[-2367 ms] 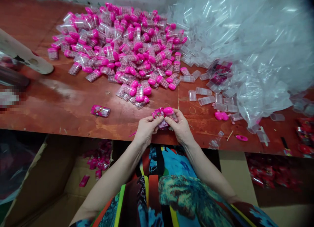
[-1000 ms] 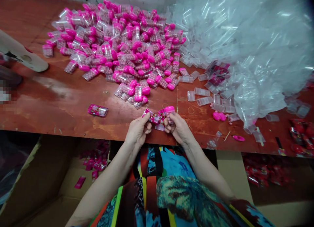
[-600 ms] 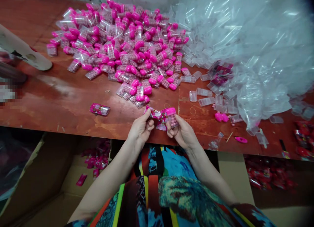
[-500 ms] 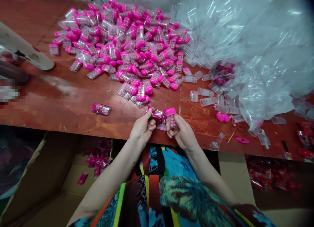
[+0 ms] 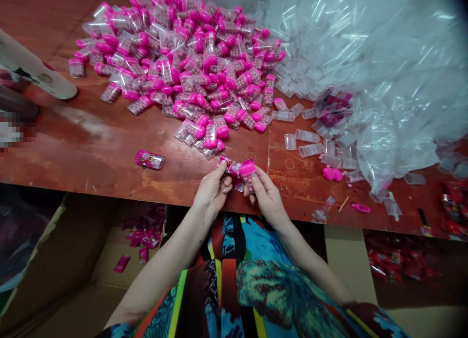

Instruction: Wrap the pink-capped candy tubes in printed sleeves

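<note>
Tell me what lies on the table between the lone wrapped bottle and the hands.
Only bare red tabletop between the wrapped bottle and the left hand, in the head view.

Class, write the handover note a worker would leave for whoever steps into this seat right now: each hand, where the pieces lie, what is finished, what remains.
Left hand: pinches the printed pink label.
Right hand: holds a pink-capped candy bottle, label against it.
Done: one labelled bottle lies alone on the table; more sit in the cardboard box below.
Left: the pile of unlabelled filled bottles, plus empty clear tubes by the plastic bag.
</note>
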Tool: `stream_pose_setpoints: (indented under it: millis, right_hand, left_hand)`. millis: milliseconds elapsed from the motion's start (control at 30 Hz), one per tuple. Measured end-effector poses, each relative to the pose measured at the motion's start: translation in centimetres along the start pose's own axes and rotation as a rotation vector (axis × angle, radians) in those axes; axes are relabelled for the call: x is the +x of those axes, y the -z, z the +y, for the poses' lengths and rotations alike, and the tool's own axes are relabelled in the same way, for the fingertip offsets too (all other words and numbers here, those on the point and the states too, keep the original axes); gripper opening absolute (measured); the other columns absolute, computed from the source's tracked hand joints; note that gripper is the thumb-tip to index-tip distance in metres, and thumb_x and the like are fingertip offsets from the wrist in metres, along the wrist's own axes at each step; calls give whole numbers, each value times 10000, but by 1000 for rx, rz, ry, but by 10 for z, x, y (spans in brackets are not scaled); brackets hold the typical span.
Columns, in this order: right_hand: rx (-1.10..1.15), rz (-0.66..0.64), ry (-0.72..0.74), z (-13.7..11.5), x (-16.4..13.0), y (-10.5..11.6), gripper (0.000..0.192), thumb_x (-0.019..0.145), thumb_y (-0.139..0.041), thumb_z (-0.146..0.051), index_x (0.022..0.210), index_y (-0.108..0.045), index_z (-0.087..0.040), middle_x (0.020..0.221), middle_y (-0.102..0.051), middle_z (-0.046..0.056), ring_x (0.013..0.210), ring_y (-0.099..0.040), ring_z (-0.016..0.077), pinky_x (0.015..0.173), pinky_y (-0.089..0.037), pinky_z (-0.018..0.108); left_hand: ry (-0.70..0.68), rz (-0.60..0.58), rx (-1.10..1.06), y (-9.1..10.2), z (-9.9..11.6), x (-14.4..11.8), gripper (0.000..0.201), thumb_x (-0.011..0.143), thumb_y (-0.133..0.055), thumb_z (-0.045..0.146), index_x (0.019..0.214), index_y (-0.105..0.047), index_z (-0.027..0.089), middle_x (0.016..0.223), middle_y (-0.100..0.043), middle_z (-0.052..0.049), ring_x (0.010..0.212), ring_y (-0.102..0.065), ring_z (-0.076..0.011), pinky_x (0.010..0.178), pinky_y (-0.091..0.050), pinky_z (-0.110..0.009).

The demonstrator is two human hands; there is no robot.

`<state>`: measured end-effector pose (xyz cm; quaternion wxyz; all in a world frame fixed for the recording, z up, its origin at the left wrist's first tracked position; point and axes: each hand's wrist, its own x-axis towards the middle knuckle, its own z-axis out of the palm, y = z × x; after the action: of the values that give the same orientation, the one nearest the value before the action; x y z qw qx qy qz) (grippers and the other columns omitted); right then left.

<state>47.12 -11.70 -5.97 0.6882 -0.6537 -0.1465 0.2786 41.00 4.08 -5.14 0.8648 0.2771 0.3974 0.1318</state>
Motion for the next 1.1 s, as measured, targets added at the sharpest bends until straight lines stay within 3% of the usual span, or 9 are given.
stream_pose_setpoints:
  millis: [200,533,667,833,1100]
  right_hand:
    - [-12,26,-2,3,2,-1,607,1017,-807,-664,1453,-741,-247,731,-682,-44,571,-535,161,537,-456,300]
    - [83,-31,-117,0,-2,-4,572,979,-847,-714,1295,-736,-251,671,-675,-51,498,-473,145,488,-395,275]
    - [143,5,-118,-2,0,-6,619,909,-909,-757,1215,-741,-247,662,-672,-52,494,-457,132,475,-375,259]
    - [147,21,-99,-3,1,-6,553,934,-898,-705,1197,-735,-247,682,-674,-50,513,-443,128,482,-380,255]
    - [46,-11,-91,4,1,-2,528,1013,-792,-649,1333,-731,-234,678,-666,-44,504,-456,145,497,-368,280]
  left_hand:
    - [64,21,-115,-5,4,-4,452,950,-1026,259,779,-612,204,644,-513,72,495,-430,-49,438,-258,-201]
    - [21,83,-65,-6,3,-4,552,978,-1024,350,728,-548,226,578,-521,62,485,-420,-56,429,-264,-209]
    - [41,45,-44,-10,3,-7,568,987,-1016,382,728,-536,223,557,-498,75,466,-381,-55,447,-244,-221]
    - [-6,29,56,-7,0,-7,572,1025,-969,432,715,-525,248,561,-492,67,488,-388,-78,467,-255,-258]
    - [0,-93,113,2,-4,-4,474,1035,-908,459,731,-634,222,534,-541,21,498,-406,-110,494,-255,-267]
